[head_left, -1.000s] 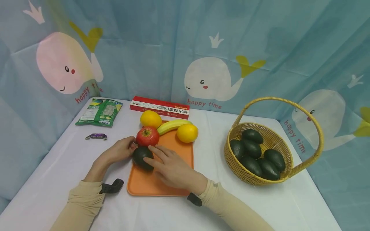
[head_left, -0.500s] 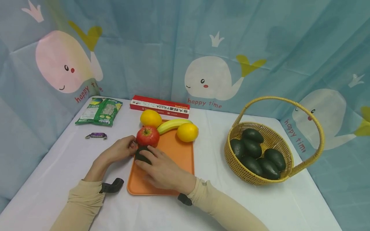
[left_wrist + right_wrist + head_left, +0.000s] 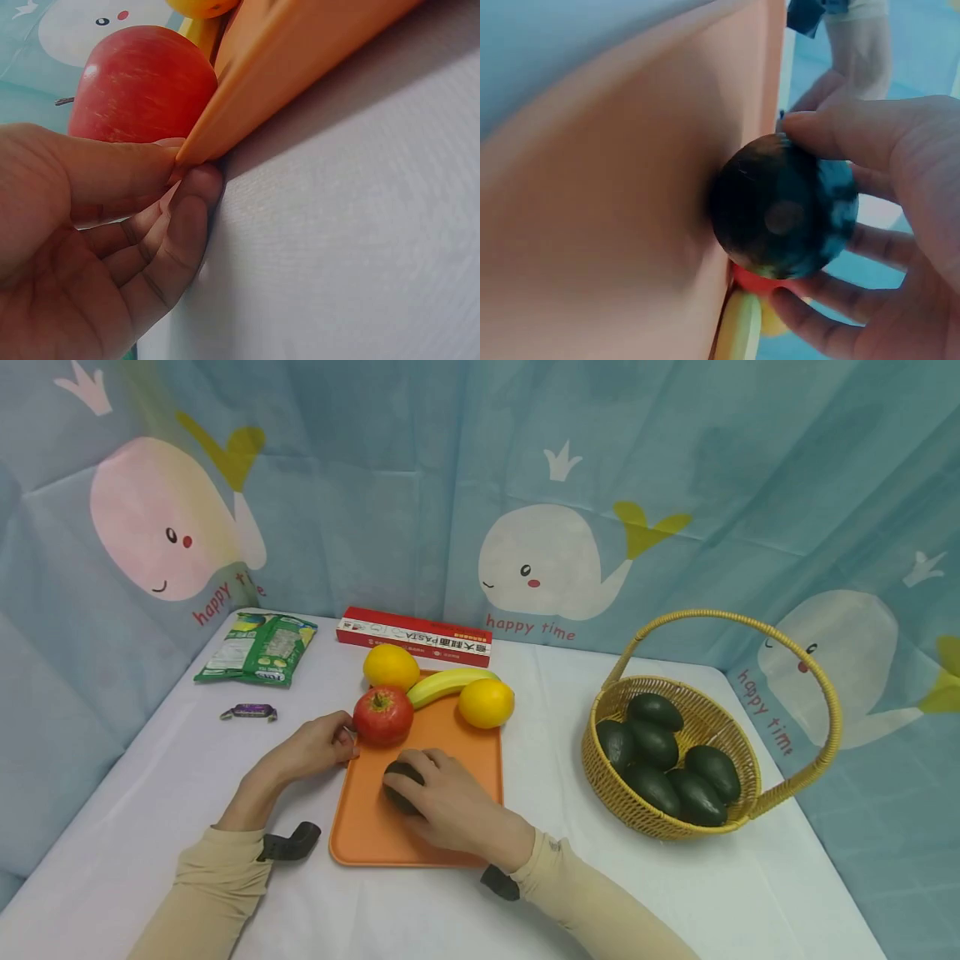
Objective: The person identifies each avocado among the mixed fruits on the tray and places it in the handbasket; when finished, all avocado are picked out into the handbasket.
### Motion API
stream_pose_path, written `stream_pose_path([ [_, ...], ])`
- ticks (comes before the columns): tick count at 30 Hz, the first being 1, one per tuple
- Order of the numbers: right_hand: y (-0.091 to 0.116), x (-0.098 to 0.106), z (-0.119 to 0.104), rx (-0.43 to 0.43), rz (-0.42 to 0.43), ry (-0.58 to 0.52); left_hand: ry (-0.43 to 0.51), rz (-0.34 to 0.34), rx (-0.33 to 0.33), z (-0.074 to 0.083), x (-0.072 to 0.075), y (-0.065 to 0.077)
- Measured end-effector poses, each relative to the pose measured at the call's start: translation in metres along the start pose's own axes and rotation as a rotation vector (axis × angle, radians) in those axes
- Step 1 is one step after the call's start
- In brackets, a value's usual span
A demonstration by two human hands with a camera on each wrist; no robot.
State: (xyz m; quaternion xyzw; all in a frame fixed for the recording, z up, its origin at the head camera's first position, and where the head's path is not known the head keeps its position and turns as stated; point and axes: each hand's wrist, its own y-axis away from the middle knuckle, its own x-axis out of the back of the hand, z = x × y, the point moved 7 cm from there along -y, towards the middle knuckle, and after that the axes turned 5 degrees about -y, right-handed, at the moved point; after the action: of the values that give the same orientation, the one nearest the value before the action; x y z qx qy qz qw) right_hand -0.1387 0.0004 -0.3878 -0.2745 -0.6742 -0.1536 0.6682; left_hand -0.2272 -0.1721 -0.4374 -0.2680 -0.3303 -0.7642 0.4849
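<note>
My left hand [image 3: 315, 750] pinches the left rim of an orange tray [image 3: 375, 843] between thumb and fingers, as the left wrist view shows along the tray edge [image 3: 262, 90]. Over the middle of the tray, my right hand [image 3: 453, 802] grips a dark green avocado [image 3: 397, 793], its thumb on one side and fingers spread round the other. In the right wrist view the avocado [image 3: 780, 206] is close to the tray surface; whether it touches cannot be told. Beside my left fingertips, a red apple [image 3: 383, 717] sits at the tray's left edge.
A banana [image 3: 453, 683] and two yellow fruits [image 3: 486, 703] lie at the tray's far end. To the right stands a wicker basket [image 3: 611, 789] with several avocados under a tall handle. A pasta box [image 3: 416, 639], a green snack bag [image 3: 258, 650] and a purple-wrapped candy [image 3: 251, 712] lie behind and left.
My right hand first moves left over the avocado beside the apple, then grips it and brings it right and slightly nearer. My left hand stays at the tray rim.
</note>
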Motion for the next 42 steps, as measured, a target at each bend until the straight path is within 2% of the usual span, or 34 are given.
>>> stream_pose_path([
  [7, 0.027, 0.0, 0.015, -0.049, 0.004, -0.052, 0.013, -0.005, 0.0, 0.001, 0.001, 0.003],
  [10, 0.042, 0.012, 0.028, -0.122, 0.031, -0.116, 0.018, -0.004, -0.001, 0.001, 0.0, 0.002],
  [13, 0.065, 0.038, 0.051, -0.226, 0.126, -0.171, 0.017, -0.003, -0.007, 0.001, -0.001, 0.0],
  [17, 0.108, 0.081, 0.091, -0.381, 0.293, -0.149, 0.009, 0.0, -0.01, -0.001, -0.002, -0.002],
  [19, 0.131, 0.098, 0.111, -0.489, 0.341, -0.139, 0.006, 0.0, -0.008, -0.001, -0.001, -0.001],
  [22, 0.162, 0.112, 0.138, -0.67, 0.335, -0.165, 0.003, 0.0, -0.003, -0.002, 0.0, -0.001],
  [24, 0.177, 0.114, 0.152, -0.776, 0.287, -0.18, 0.007, -0.001, -0.002, -0.002, 0.0, -0.001],
  [26, 0.188, 0.112, 0.161, -0.84, 0.236, -0.183, 0.011, -0.001, 0.0, -0.003, -0.001, -0.001],
  [29, 0.196, 0.107, 0.167, -0.86, 0.189, -0.176, 0.015, -0.004, 0.002, -0.004, -0.002, -0.002],
  [33, 0.199, 0.102, 0.168, -0.83, 0.193, -0.156, 0.016, -0.002, -0.001, -0.004, -0.002, -0.003],
  [42, 0.192, 0.089, 0.174, -0.763, 0.154, -0.123, 0.015, -0.003, 0.006, -0.003, -0.002, -0.002],
])
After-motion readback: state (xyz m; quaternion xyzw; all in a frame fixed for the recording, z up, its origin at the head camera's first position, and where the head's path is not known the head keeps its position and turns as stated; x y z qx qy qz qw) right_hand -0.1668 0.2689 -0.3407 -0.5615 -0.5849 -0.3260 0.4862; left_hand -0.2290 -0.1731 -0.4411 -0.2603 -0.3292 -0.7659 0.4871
